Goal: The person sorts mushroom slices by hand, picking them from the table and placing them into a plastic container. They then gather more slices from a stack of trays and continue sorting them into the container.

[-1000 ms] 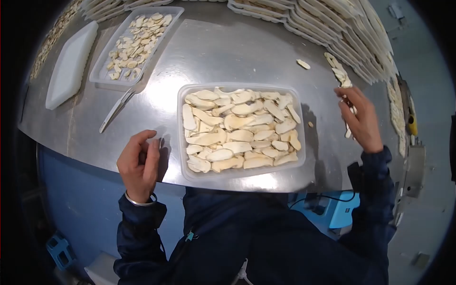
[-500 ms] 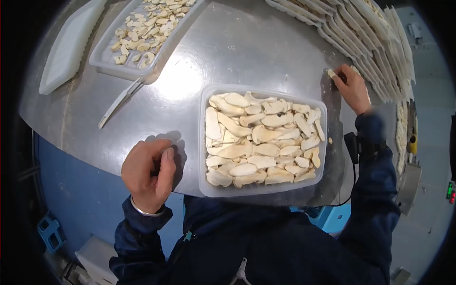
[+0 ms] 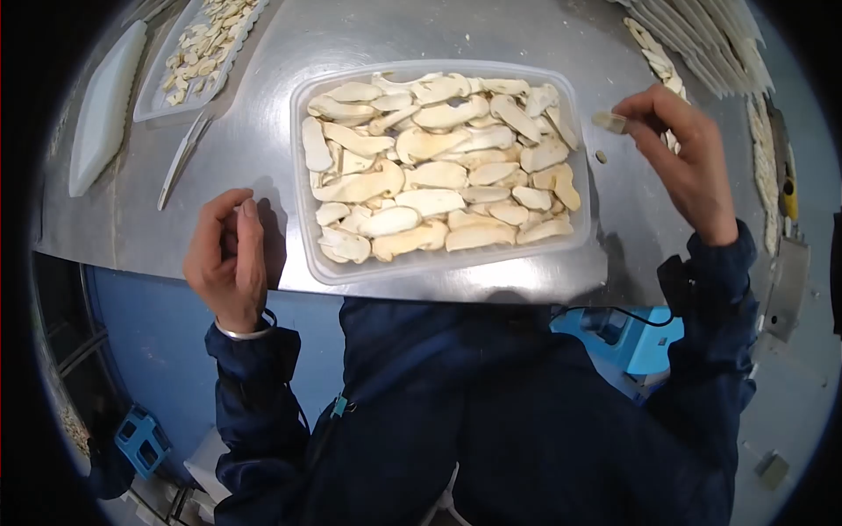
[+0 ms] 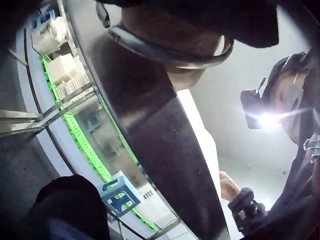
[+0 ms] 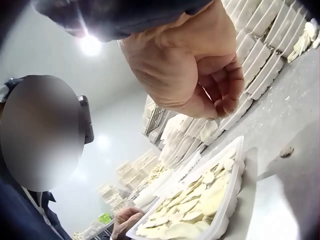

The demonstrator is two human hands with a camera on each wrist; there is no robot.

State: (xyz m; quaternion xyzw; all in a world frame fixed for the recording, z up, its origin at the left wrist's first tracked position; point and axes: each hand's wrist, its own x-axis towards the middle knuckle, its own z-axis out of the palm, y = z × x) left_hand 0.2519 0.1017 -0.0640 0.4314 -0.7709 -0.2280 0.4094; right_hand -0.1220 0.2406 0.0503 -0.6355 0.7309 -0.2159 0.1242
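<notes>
A clear plastic tray point(image 3: 306, 254) filled with overlapping pale mushroom slices point(image 3: 430, 200) lies on the metal table in front of the person. To its right, the right hand point(image 3: 688, 158) pinches one small slice point(image 3: 609, 122) between thumb and fingertips, beyond the tray's rim. In the right wrist view, the right hand point(image 5: 187, 70) holds that slice point(image 5: 209, 130) above and beyond the tray point(image 5: 239, 172). Left of the tray, the left hand point(image 3: 230, 259) lies at the table edge with loosely curled fingers and nothing visible in it. The left wrist view shows mostly the wrist and a bracelet point(image 4: 165, 55).
A knife or tweezers-like tool point(image 3: 182, 165) lies at the left, near a second tray point(image 3: 146, 108) of smaller slices and a white tray point(image 3: 107, 110). Stacked trays point(image 3: 702, 39) stand at the back right, beside a row of slices point(image 3: 653, 54). A small piece point(image 3: 601, 157) lies right of the full tray.
The right hand has come back from beside the stacked trays toward the full tray with a slice pinched. The head view has shifted; the left hand remains at the tray's left.
</notes>
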